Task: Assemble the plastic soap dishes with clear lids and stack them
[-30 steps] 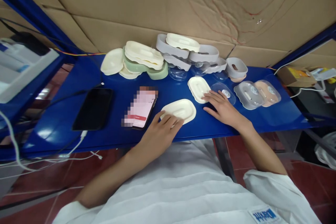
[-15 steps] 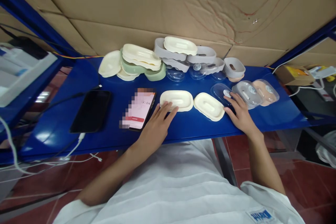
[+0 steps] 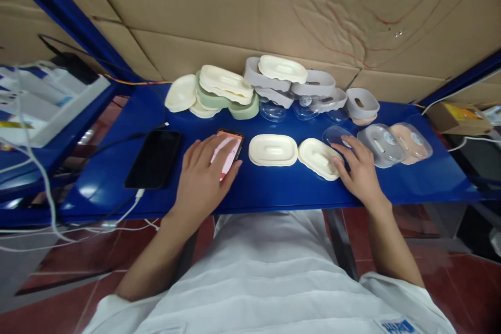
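My left hand is over a lit smartphone, fingers spread and covering much of the screen; whether they touch it I cannot tell. Just right of the phone lies a cream oval soap-dish tray with a raised bar in its middle. A second cream tray sits slightly tilted beside it. My right hand lies open, its thumb at this tray's right end. The fingers of that hand rest over a clear plastic lid with a round sticker, partly hidden under them.
Grey, green and cream soap-dish parts are piled along the cardboard wall. Lidded grey and peach boxes stand at the right. A dark phone with a white cable lies left on the blue table.
My left hand has left the first cream tray and moved left over the smartphone. The right thumb now lies over the second tray's end. The view has shifted slightly left.
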{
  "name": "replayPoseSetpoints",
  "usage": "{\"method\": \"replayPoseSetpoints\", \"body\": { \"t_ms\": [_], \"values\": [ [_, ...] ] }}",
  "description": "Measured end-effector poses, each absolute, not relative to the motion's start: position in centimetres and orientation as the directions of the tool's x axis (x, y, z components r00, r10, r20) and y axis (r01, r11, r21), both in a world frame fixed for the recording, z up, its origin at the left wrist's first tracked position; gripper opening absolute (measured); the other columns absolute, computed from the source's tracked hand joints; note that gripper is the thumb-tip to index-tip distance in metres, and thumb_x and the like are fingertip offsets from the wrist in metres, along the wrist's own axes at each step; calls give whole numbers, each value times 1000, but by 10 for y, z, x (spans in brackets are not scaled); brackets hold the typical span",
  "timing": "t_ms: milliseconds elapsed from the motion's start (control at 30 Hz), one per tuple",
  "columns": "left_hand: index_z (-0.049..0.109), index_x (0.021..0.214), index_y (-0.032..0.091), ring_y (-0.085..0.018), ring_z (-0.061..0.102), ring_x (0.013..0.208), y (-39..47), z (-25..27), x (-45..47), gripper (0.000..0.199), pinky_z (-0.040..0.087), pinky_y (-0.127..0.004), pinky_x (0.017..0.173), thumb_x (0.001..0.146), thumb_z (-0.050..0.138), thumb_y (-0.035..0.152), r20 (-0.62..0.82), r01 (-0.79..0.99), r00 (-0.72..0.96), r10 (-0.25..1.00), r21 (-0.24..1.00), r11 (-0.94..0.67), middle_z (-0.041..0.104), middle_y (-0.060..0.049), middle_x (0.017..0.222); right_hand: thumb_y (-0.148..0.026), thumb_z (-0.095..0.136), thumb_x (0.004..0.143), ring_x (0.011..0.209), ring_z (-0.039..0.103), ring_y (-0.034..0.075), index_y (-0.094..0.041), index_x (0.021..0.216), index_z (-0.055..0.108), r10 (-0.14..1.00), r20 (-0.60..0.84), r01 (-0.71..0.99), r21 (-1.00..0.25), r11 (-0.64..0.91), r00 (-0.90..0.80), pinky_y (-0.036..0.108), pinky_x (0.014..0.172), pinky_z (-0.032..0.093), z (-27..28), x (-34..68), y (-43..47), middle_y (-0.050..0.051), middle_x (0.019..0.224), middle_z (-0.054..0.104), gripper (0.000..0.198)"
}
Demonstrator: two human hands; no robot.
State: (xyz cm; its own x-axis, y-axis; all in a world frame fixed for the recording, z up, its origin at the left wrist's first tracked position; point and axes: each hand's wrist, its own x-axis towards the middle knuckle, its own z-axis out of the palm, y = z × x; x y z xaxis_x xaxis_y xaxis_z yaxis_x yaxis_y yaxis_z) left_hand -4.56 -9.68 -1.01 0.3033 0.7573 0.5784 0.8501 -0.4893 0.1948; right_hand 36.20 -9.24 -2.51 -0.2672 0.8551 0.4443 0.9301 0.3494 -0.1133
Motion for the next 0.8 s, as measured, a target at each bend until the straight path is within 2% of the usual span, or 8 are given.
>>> {"method": "replayPoseSetpoints", "body": {
  "t_ms": [100, 200, 333, 500, 567, 633, 700, 800],
  "values": [
    [63, 143, 21, -30, 72, 126, -108, -11, -44, 37, 58, -47, 110, 107, 65, 25, 584, 776, 375, 720, 227, -588, 73, -14, 137, -50, 56, 111, 155, 49, 39, -28, 150, 64, 866, 410, 942, -44, 333, -287, 65, 127, 35, -28, 354, -103, 14, 163, 58, 46],
    [63, 142, 20, -27, 72, 123, -122, -16, -26, 34, 60, -42, 107, 108, 64, 25, 538, 649, 535, 652, 233, -724, 71, -13, 141, -54, 61, 109, 154, 51, 38, -30, 155, 59, 866, 359, 924, -28, 382, -347, 69, 131, 26, -30, 348, -116, 10, 160, 62, 52],
    [58, 149, 18, -33, 65, 137, -125, -25, -6, 40, 59, -49, 112, 110, 60, 27, 474, 622, 613, 632, 204, -756, 60, -17, 158, -47, 61, 110, 158, 48, 35, -33, 164, 49, 864, 278, 867, -161, 472, -419, 64, 129, 36, -29, 347, -130, 7, 160, 63, 58],
    [48, 160, 18, -35, 52, 154, -120, -34, -3, 51, 52, -53, 122, 112, 57, 31, 386, 602, 682, 621, 186, -777, 48, -20, 170, -43, 65, 108, 162, 42, 34, -42, 171, 38, 852, 140, 792, -318, 521, -504, 70, 132, 34, -18, 342, -140, 4, 167, 56, 68],
    [46, 162, 18, -35, 49, 157, -120, -35, -2, 54, 50, -54, 124, 112, 58, 36, 371, 571, 713, 595, 186, -800, 45, -20, 172, -44, 66, 107, 163, 42, 33, -44, 171, 37, 825, 113, 747, -371, 552, -554, 68, 132, 35, -14, 335, -142, 4, 169, 53, 70],
    [52, 156, 19, -34, 52, 155, -120, -35, -1, 49, 50, -53, 124, 111, 60, 37, 376, 522, 745, 550, 184, -833, 50, -18, 168, -48, 67, 106, 163, 42, 32, -43, 171, 39, 773, 117, 672, -426, 606, -624, 64, 133, 37, -10, 328, -139, 3, 172, 49, 70],
    [62, 143, 19, -32, 57, 150, -121, -34, 0, 36, 50, -51, 123, 111, 61, 35, 381, 492, 762, 524, 184, -851, 62, -16, 157, -50, 64, 108, 161, 45, 31, -42, 169, 44, 760, 177, 636, -450, 627, -625, 59, 134, 38, -7, 327, -129, 3, 173, 47, 65],
    [68, 129, 19, -32, 61, 144, -122, -32, -3, 26, 54, -49, 118, 109, 65, 34, 381, 492, 758, 529, 198, -848, 71, -13, 142, -49, 56, 111, 159, 47, 33, -37, 165, 51, 859, 275, 787, -351, 507, -431, 60, 132, 39, -5, 342, -103, 6, 172, 49, 56]
  ]
}}
